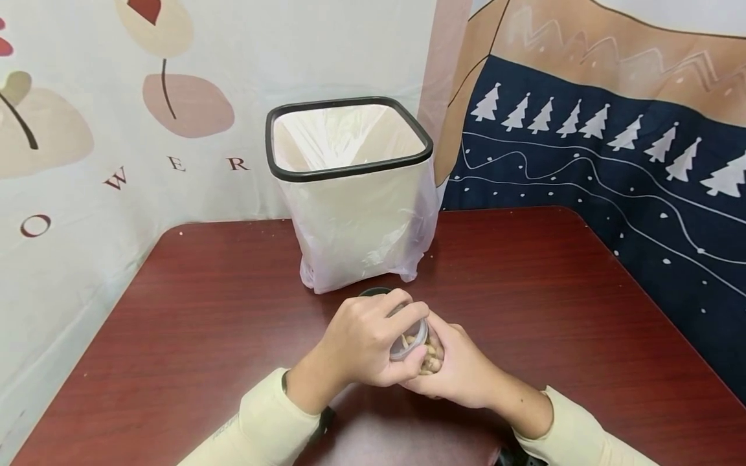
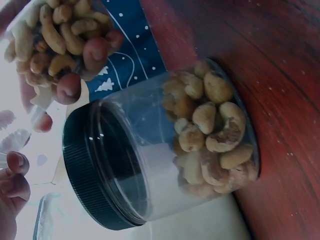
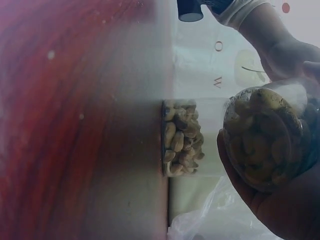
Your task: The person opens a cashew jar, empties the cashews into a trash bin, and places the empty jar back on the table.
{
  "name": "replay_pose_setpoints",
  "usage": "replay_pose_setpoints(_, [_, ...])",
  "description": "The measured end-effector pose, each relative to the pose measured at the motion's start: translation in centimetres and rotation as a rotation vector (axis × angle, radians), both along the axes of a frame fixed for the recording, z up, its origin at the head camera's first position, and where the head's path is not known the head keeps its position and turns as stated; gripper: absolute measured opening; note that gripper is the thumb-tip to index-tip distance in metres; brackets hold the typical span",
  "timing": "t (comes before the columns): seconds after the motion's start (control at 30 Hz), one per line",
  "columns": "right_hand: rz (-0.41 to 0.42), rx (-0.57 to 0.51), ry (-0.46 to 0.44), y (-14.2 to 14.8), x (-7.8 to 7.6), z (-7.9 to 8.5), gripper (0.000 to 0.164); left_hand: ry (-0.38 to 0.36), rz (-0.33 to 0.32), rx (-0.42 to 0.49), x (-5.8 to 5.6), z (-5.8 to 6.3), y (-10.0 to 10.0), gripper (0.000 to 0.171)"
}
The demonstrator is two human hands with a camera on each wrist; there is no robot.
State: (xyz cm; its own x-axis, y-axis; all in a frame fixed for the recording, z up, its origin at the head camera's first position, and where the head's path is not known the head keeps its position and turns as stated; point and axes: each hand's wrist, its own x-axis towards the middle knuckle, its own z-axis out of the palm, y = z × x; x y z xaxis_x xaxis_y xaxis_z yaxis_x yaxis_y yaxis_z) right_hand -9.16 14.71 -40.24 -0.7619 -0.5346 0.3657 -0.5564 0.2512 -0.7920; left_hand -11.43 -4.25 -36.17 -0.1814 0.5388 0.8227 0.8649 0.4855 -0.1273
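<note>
My right hand (image 1: 472, 372) grips a clear jar of nuts (image 1: 432, 360), tilted with its mouth toward the left hand. Thumb and fingers of my left hand (image 1: 361, 340) curl round the clear rim at that mouth; whether a separate clear lid sits there, I cannot tell. Peanuts and other nuts show through the held jar in the left wrist view. Behind the hands a second clear jar (image 2: 165, 145) with a black ribbed lid (image 2: 100, 170) stands upright on the table, about half full of nuts. In the head view the hands hide most of it.
A white bin (image 1: 361, 220) with a black rim and a thin plastic liner stands behind the jars on the dark red table (image 1: 192, 323). Printed cloths hang behind and to the right. A black object (image 1: 515, 456) is partly visible at the bottom edge.
</note>
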Motion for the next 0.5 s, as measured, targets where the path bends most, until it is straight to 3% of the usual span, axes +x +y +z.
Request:
replay_pose_setpoints(0.3, [-0.057, 0.013, 0.051, -0.12, 0.09, -0.05, 0.061, -0.119, 0.106, 0.008, 0.77, 0.13, 0.26, 0.029])
replay_pose_setpoints(0.5, [-0.05, -0.008, -0.004, -0.08, 0.07, 0.02, 0.057, -0.148, 0.116, -0.025, 0.78, 0.32, 0.19, 0.031])
